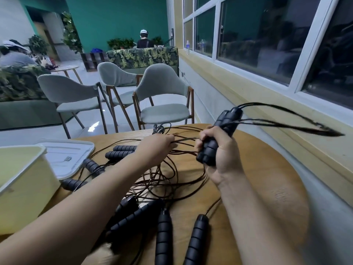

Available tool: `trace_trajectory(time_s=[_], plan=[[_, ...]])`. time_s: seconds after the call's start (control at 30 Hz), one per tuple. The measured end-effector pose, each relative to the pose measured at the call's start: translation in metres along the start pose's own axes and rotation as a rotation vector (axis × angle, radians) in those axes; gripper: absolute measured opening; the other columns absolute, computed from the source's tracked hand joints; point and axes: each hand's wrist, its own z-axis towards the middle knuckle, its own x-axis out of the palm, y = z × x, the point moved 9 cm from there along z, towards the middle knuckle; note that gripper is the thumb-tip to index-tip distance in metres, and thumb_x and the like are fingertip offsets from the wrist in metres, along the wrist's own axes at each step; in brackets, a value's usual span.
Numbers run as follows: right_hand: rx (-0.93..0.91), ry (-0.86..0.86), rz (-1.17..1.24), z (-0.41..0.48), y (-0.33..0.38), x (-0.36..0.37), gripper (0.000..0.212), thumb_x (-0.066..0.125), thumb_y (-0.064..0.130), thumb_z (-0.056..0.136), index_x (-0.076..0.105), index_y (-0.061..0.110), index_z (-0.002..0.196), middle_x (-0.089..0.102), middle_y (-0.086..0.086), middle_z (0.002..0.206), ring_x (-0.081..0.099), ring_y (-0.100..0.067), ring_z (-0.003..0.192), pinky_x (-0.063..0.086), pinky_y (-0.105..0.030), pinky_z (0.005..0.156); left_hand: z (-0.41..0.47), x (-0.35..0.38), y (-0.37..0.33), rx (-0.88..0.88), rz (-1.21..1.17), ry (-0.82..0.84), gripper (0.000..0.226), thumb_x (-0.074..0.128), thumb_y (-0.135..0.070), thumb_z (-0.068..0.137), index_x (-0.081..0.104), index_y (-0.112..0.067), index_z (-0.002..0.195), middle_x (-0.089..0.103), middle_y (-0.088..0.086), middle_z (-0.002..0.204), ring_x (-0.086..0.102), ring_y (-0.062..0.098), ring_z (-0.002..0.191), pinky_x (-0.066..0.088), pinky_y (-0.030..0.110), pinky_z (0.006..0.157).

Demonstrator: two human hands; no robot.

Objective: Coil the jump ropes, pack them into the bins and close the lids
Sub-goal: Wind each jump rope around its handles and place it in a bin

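While loose handles (164,234) lie nearest you on the counter (263,175), your right hand (219,150) clamps a handle pair (217,138) and your left hand (158,148) pinches cord (168,175); tugging could snag the tangle beside the open bin (21,180).

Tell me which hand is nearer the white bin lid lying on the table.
Left. The left hand grips cords right of the white lid, across the handles; the right hand, holding a handle bundle, is farther right.
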Motion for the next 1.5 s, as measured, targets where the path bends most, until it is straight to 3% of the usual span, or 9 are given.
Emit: trace_trajectory(time_s=[0.33, 0.53, 0.73, 0.87, 0.97, 1.1, 1.27, 1.4, 1.5], plan=[[0.019, -0.026, 0.016, 0.004, 0.0, -0.003, 0.014, 0.069, -0.002, 0.095, 0.062, 0.011, 0.094, 0.072, -0.02, 0.096, 0.067, -0.022, 0.072, 0.056, -0.027, 0.065, -0.007, -0.004, 0.012, -0.079, 0.062, 0.025, 0.031, 0.041, -0.047, 0.113, 0.052, -0.021, 0.1, 0.06, 0.002, 0.089, 0.063, 0.032, 0.088, 0.042, 0.037, 0.067], [0.032, -0.03, -0.124, 0.002, -0.041, -0.002, 0.03, 0.076, -0.005, 0.09, 0.061, 0.011, 0.11, 0.077, -0.026, 0.114, 0.071, -0.031, 0.087, 0.057, -0.034, 0.073, -0.009, -0.01, -0.003, -0.073, 0.137, 0.026, 0.029, 0.044, -0.041, 0.112, 0.06, -0.017, 0.112, 0.07, 0.008, 0.102, 0.067, 0.034, 0.095, 0.039, 0.037, 0.067], [0.0, -0.062, -0.243, 0.005, -0.063, -0.003, 0.031, 0.075, -0.009, 0.09, 0.066, 0.02, 0.096, 0.077, 0.002, 0.083, 0.074, -0.018, 0.075, 0.056, -0.033, 0.07, -0.016, -0.018, -0.015, -0.033, 0.17, 0.019, 0.011, 0.05, -0.019, 0.105, 0.059, -0.02, 0.111, 0.073, 0.006, 0.105, 0.069, 0.033, 0.097, 0.038, 0.035, 0.066], [-0.051, -0.117, -0.296, 0.01, -0.064, -0.006, 0.031, 0.078, -0.011, 0.087, 0.066, 0.017, 0.095, 0.075, -0.001, 0.085, 0.072, -0.016, 0.079, 0.057, -0.031, 0.078, -0.021, -0.015, -0.022, -0.022, 0.187, 0.057, 0.021, 0.048, -0.013, 0.104, 0.059, -0.022, 0.119, 0.072, 0.004, 0.112, 0.07, 0.031, 0.101, 0.039, 0.035, 0.066], [-0.047, -0.108, -0.281, 0.013, -0.064, -0.005, 0.026, 0.075, -0.011, 0.089, 0.065, 0.011, 0.099, 0.073, -0.008, 0.085, 0.07, -0.021, 0.076, 0.059, -0.037, 0.078, -0.023, -0.012, -0.025, 0.01, 0.148, 0.066, 0.033, 0.049, -0.011, 0.102, 0.06, -0.029, 0.128, 0.071, 0.002, 0.113, 0.07, 0.03, 0.103, 0.05, 0.038, 0.069], [0.094, -0.065, -0.079, 0.011, -0.074, 0.0, 0.024, 0.068, -0.011, 0.092, 0.061, 0.012, 0.094, 0.063, -0.011, 0.079, 0.061, -0.019, 0.064, 0.057, -0.03, 0.063, -0.024, -0.012, -0.023, 0.049, 0.117, 0.014, 0.014, 0.05, -0.021, 0.106, 0.062, -0.022, 0.114, 0.073, 0.003, 0.108, 0.067, 0.029, 0.112, 0.047, 0.038, 0.071], [0.047, -0.039, -0.027, 0.013, -0.058, 0.011, 0.022, 0.064, -0.011, 0.093, 0.059, 0.01, 0.095, 0.058, -0.007, 0.074, 0.056, -0.019, 0.061, 0.052, -0.027, 0.056, -0.022, -0.016, -0.003, 0.037, 0.078, -0.052, 0.03, 0.046, -0.044, 0.11, 0.062, -0.02, 0.106, 0.07, 0.003, 0.095, 0.067, 0.031, 0.091, 0.043, 0.037, 0.064], [0.011, 0.012, -0.027, 0.005, -0.035, 0.027, 0.021, 0.063, -0.01, 0.093, 0.058, 0.011, 0.093, 0.058, -0.004, 0.072, 0.055, -0.017, 0.06, 0.05, -0.026, 0.055, -0.02, -0.025, 0.01, 0.038, 0.084, -0.125, 0.031, 0.045, -0.048, 0.111, 0.058, -0.022, 0.101, 0.054, -0.005, 0.077, 0.052, 0.024, 0.071, 0.035, 0.036, 0.057], [-0.019, 0.017, 0.031, 0.002, -0.014, 0.029, 0.019, 0.063, -0.008, 0.092, 0.057, 0.01, 0.097, 0.059, -0.006, 0.075, 0.054, -0.018, 0.061, 0.049, -0.027, 0.057, -0.019, -0.024, 0.033, 0.002, 0.069, -0.124, 0.029, 0.047, -0.049, 0.11, 0.06, -0.024, 0.104, 0.055, -0.004, 0.075, 0.055, 0.025, 0.07, 0.044, 0.036, 0.058]])
